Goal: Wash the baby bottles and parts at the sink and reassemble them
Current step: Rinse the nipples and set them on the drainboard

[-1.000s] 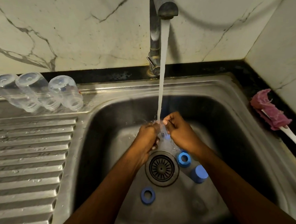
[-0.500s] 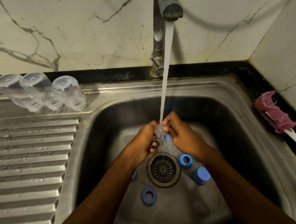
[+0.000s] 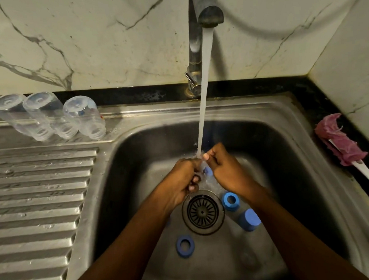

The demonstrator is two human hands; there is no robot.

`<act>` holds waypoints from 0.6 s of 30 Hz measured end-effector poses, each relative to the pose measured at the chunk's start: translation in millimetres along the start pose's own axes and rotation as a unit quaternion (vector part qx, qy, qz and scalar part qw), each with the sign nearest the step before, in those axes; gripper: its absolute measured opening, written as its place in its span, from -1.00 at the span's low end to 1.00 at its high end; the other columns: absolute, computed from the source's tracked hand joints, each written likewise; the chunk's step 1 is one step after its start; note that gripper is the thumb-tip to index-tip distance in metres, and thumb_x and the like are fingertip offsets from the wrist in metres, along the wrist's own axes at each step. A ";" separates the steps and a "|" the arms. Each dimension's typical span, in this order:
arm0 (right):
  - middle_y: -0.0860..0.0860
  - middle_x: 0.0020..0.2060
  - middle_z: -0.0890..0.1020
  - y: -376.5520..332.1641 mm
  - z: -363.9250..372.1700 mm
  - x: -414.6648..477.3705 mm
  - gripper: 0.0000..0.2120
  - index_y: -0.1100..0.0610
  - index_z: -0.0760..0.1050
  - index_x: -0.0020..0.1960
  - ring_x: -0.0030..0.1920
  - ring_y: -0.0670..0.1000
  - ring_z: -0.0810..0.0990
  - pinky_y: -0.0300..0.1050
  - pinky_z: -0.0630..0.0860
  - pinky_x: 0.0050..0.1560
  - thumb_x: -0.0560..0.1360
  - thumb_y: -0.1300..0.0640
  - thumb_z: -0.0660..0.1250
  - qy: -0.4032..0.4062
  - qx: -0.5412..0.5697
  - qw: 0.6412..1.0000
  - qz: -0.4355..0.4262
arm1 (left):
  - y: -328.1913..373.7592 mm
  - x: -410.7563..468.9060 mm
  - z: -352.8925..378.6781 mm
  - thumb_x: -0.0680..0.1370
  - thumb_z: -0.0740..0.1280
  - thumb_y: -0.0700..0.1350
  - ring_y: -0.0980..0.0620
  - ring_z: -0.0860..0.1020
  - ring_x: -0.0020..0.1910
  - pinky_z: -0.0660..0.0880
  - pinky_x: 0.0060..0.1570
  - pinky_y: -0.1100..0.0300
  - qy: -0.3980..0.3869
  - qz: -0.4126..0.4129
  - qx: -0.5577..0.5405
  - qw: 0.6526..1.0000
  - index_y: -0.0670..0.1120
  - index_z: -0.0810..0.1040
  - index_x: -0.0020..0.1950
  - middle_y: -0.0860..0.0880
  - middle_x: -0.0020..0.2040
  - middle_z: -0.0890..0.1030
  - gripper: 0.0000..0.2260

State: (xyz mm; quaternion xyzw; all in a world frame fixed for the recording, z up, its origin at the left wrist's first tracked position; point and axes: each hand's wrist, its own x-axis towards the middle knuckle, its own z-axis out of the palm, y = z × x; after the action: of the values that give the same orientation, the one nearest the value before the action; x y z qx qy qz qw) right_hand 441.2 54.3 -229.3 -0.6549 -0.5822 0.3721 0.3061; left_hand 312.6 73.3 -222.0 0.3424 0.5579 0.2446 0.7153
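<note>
Clear part (image 3: 201, 165) showed between left hand (image 3: 180, 180) and right hand (image 3: 225, 169) half a second ago. Now water stream (image 3: 204, 91) mostly hides it, fingertips closer together.

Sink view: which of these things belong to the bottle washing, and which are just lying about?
In the job: left hand and right hand gripping a small part under the water stream; blue rings and blue cap in the basin; three clear bottles upturned on the drainboard.
Lying about: pink brush on the counter, untouched.
</note>
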 end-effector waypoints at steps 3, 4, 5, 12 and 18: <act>0.01 -0.18 0.50 1.0 3.5 1.9 -0.93 0.16 0.36 0.02 -0.16 -0.07 0.50 -0.35 0.40 -0.20 0.63 0.16 0.19 0.001 -0.008 1.000 -0.016 | -1.8 -5.4 9.7 0.62 0.11 -0.17 0.14 0.31 -0.55 0.21 -0.58 0.31 0.042 0.038 0.024 0.998 -0.09 0.49 -0.16 0.05 -0.47 0.42 -0.78; -0.01 -0.19 0.51 -0.1 4.7 1.9 -0.95 0.14 0.36 -0.01 -0.18 -0.11 0.49 -0.41 0.39 -0.22 0.62 0.18 0.20 0.001 0.002 1.000 -0.031 | -2.8 -5.7 11.4 0.64 0.10 -0.17 0.17 0.33 -0.59 0.23 -0.60 0.36 0.053 0.052 0.020 0.997 -0.09 0.48 -0.17 0.06 -0.50 0.43 -0.76; 0.00 -0.19 0.52 -1.2 6.3 2.3 -0.95 0.13 0.36 -0.02 -0.18 -0.13 0.50 -0.43 0.40 -0.22 0.62 0.19 0.21 -0.001 0.016 0.999 -0.046 | -2.8 -4.9 11.3 0.66 0.10 -0.13 0.20 0.33 -0.63 0.23 -0.61 0.38 0.063 0.063 0.005 0.996 -0.08 0.49 -0.17 0.07 -0.52 0.43 -0.73; 0.05 -0.14 0.54 5.9 2.9 4.7 -0.92 0.16 0.39 0.05 -0.14 -0.03 0.53 -0.14 0.45 -0.14 0.57 0.27 0.24 0.020 -0.011 1.000 -0.002 | -3.3 3.7 3.0 0.63 0.18 -0.14 0.12 0.31 -0.48 0.18 -0.58 0.28 -0.004 0.040 0.034 0.999 -0.10 0.54 0.04 0.02 -0.36 0.44 -0.85; 0.00 -0.19 0.54 4.3 2.8 4.0 -0.89 0.15 0.38 -0.06 -0.16 -0.10 0.52 -0.16 0.47 -0.09 0.55 0.31 0.27 -0.027 0.017 0.997 -0.072 | -0.6 -1.3 7.8 0.64 0.13 -0.11 0.14 0.31 -0.57 0.17 -0.60 0.38 0.063 0.026 -0.016 0.998 -0.06 0.51 -0.15 0.03 -0.44 0.47 -0.77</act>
State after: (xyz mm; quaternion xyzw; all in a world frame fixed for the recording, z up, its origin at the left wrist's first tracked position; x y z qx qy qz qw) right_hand 441.3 57.5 -234.9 -0.5957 -0.6291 0.3770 0.3274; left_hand 319.8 70.2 -220.5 0.3294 0.5888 0.2930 0.6775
